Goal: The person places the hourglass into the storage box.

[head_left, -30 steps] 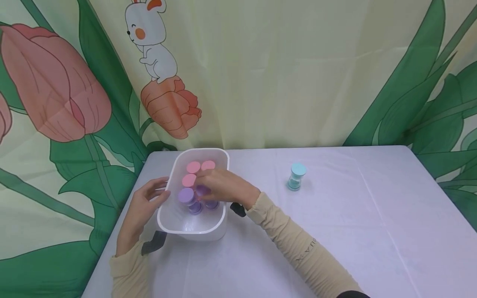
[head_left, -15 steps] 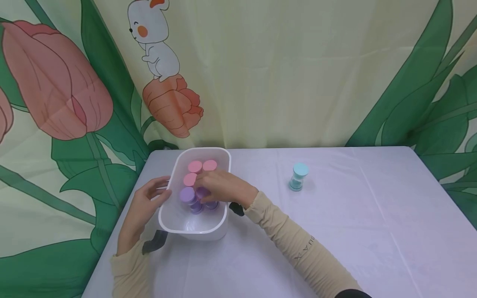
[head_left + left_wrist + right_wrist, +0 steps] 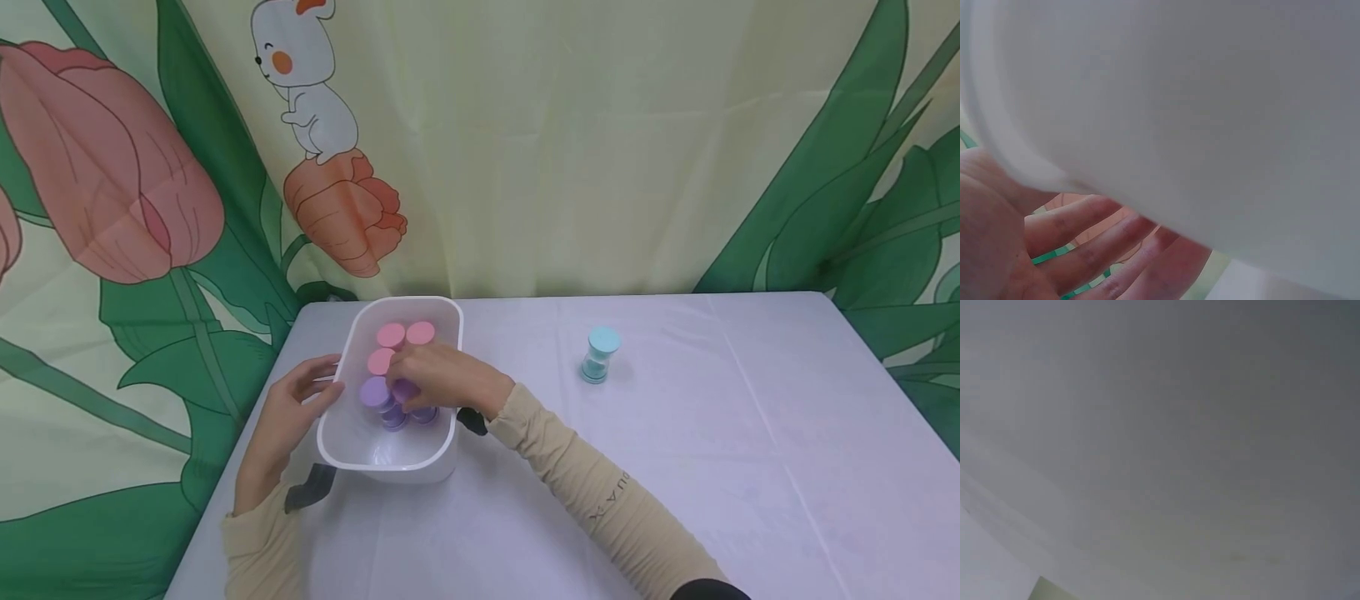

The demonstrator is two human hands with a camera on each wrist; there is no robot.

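My right hand reaches over the right rim of a white plastic bin and grips a purple hourglass by its upper end. Beside that one, to the left, another purple hourglass stands slightly tilted. Several pink hourglasses are grouped toward the bin's far end, partly hidden by the right hand. My left hand rests against the bin's left side; in the left wrist view its fingers are extended along the outer wall. Only the bin's blurred wall fills the right wrist view.
A teal hourglass stands upright on the white-covered table, to the right of the bin. Behind the table's far edge hangs a printed curtain with a rabbit and flowers.
The right hand has shifted very slightly left, still holding the purple hourglass in the bin. The left hand, the bin and the teal hourglass keep their places.
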